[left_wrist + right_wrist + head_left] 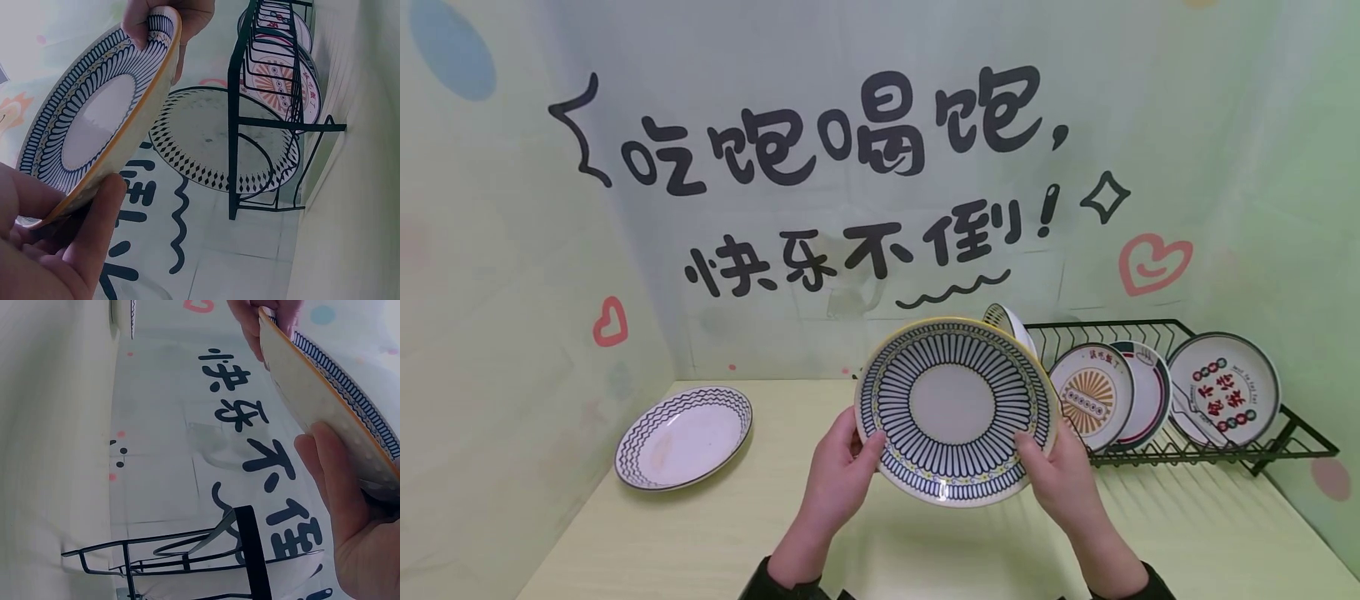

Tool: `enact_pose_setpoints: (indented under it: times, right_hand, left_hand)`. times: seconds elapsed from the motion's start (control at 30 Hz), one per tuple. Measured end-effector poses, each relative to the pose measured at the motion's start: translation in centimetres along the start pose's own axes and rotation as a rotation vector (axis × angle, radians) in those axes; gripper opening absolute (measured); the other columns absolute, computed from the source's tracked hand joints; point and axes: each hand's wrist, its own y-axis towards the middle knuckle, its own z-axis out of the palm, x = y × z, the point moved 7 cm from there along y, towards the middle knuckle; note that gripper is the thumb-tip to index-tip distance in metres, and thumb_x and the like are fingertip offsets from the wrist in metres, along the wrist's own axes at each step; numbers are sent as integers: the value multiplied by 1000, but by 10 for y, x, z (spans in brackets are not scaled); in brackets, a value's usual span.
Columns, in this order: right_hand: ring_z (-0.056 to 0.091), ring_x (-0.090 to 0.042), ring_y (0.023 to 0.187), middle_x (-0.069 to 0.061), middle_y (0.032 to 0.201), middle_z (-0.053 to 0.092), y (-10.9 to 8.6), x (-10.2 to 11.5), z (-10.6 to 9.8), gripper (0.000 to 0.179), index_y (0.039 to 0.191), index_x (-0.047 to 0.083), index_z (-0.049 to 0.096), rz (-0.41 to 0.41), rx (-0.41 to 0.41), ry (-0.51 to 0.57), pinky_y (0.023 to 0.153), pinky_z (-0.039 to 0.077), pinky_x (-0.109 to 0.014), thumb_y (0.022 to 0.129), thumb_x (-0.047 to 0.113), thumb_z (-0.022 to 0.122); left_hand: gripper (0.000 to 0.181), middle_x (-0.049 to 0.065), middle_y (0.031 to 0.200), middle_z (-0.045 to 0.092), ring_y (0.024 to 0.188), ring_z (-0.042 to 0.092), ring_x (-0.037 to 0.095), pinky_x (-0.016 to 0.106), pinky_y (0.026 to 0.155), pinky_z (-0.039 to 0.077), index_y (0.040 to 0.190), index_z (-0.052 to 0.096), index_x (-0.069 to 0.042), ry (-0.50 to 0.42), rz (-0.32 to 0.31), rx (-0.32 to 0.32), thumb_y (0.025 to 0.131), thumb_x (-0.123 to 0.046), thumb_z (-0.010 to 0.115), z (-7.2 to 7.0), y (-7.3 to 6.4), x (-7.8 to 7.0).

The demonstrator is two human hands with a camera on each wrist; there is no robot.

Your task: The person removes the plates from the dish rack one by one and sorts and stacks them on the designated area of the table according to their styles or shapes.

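Both hands hold up a round plate (951, 404) with a white centre, dark blue petal stripes and a yellow rim, its face tilted toward me. My left hand (842, 471) grips its left edge, thumb on the face and fingers behind. At the right edge my right hand (1066, 479) pinches it the same way. The left wrist view shows the plate (100, 122) side-on between the left hand (59, 247) and the right hand (169, 19). From the right wrist, the plate's pale underside (325, 400) appears, with the right hand's fingers (337, 469) against it.
A black wire dish rack (1180, 457) stands at the right, holding several patterned plates (1225, 392). A white dish with dark diamond marks (212, 137) sits at its left end, partly hidden in the head view. A white oval plate (685, 437) with a wavy rim lies on the table's left (625, 542).
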Motion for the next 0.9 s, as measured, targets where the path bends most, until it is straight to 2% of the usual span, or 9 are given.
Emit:
enact_pose_setpoints:
  times: [0.2, 0.5, 0.9]
  right_hand:
    - [62, -3, 97, -30, 119, 59, 1, -2, -1, 49, 142, -10, 41, 18, 12, -7, 77, 56, -22, 93, -11, 48]
    - [64, -6, 96, -32, 116, 60, 1, -1, 3, 45, 138, -13, 42, -7, 68, 45, 77, 58, -26, 94, -13, 47]
    - [68, -10, 89, -34, 114, 59, 1, -1, 4, 44, 139, -12, 41, 24, 89, 85, 72, 60, -31, 96, -8, 51]
  left_hand:
    - [38, 18, 106, 66, 83, 68, 26, 28, 66, 60, 135, 54, -1, -41, -5, -24, 98, -6, 60, 0, 0, -2]
    - [37, 19, 103, 69, 79, 69, 24, 29, 63, 60, 132, 58, 3, -88, -46, -84, 96, -3, 62, -5, -3, -4]
    - [33, 19, 97, 71, 75, 71, 22, 31, 60, 60, 126, 61, 6, -122, -84, -114, 94, 0, 62, -5, -5, 0]
